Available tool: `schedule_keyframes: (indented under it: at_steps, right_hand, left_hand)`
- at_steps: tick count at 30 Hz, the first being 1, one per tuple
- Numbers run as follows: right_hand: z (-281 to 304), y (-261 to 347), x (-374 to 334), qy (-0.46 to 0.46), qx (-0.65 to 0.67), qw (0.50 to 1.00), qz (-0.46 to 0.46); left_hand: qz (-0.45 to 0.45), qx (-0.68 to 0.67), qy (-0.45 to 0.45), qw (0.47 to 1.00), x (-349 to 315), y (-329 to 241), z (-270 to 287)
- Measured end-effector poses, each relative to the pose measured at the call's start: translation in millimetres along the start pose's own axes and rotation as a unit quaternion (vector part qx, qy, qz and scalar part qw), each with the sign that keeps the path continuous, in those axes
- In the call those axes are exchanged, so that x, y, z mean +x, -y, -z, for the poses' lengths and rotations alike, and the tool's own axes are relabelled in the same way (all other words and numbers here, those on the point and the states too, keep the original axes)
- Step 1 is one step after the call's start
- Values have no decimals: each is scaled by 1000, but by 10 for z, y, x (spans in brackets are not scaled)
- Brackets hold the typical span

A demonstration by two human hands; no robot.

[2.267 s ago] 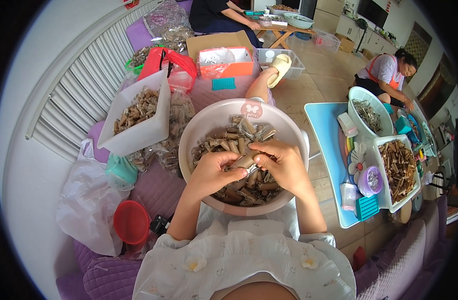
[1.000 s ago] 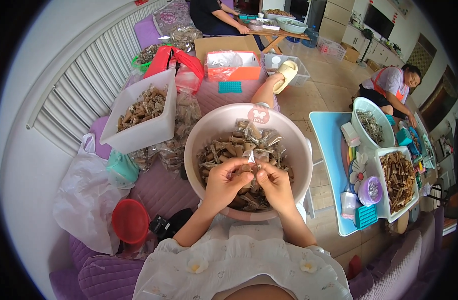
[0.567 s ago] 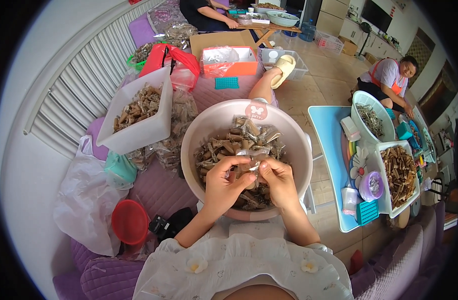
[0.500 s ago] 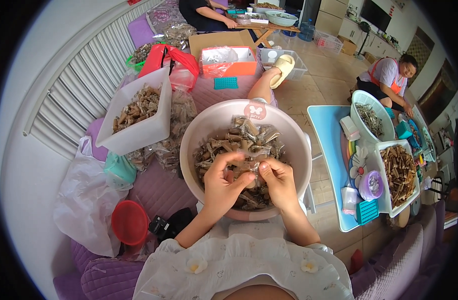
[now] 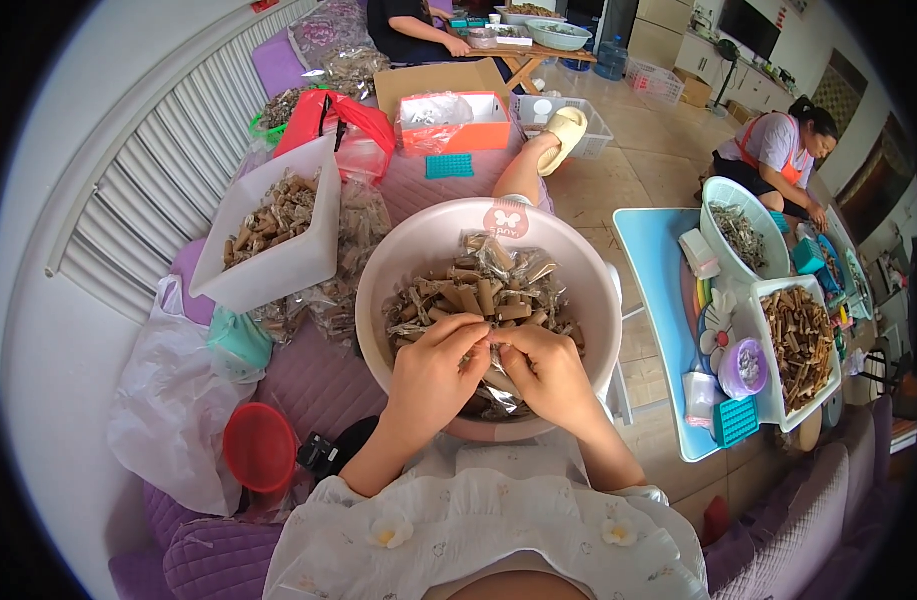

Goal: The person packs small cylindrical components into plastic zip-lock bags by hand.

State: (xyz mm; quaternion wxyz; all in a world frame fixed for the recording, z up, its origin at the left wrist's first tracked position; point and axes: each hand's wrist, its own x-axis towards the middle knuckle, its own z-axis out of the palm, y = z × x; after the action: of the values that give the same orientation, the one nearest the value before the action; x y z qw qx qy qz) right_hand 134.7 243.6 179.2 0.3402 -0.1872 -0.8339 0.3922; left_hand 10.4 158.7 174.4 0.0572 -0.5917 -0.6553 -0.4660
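Note:
Over a large pale pink basin (image 5: 379, 300), my left hand (image 5: 431, 372) and my right hand (image 5: 551, 372) come together, fingertips almost touching. Both are closed in a pinch on the top of a small clear plastic bag (image 5: 501, 378), which hangs between them. The fingers cover the bag's upper edge, and what lies inside is hard to make out. Short brown tube-like pieces (image 5: 464, 298) fill the basin, many in crinkled clear wrapping. Some lie loose on top just beyond my fingers.
At left stands a white bin (image 5: 279, 262) of similar pieces, with a red bowl (image 5: 260, 447) nearer me. A blue table (image 5: 651, 290) at right carries a brown-piece tray (image 5: 797, 350) and a pale green basin (image 5: 717, 215). Two other people sit farther off.
My hands have drawn closer together and turned inward, and the bag's top is now pinched between them. More loose brown pieces show beyond my fingers. The person at right has lowered their head.

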Motion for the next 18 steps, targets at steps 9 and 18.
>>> schedule_keyframes:
  at_steps: [9, 18]
  right_hand:
    - [89, 8, 23, 29, -50, 997, 43]
    - [211, 94, -67, 60, -37, 995, 69]
  left_hand:
    - [49, -34, 19, 998, 4, 3, -84]
    - [69, 93, -86, 990, 271, 410, 322]
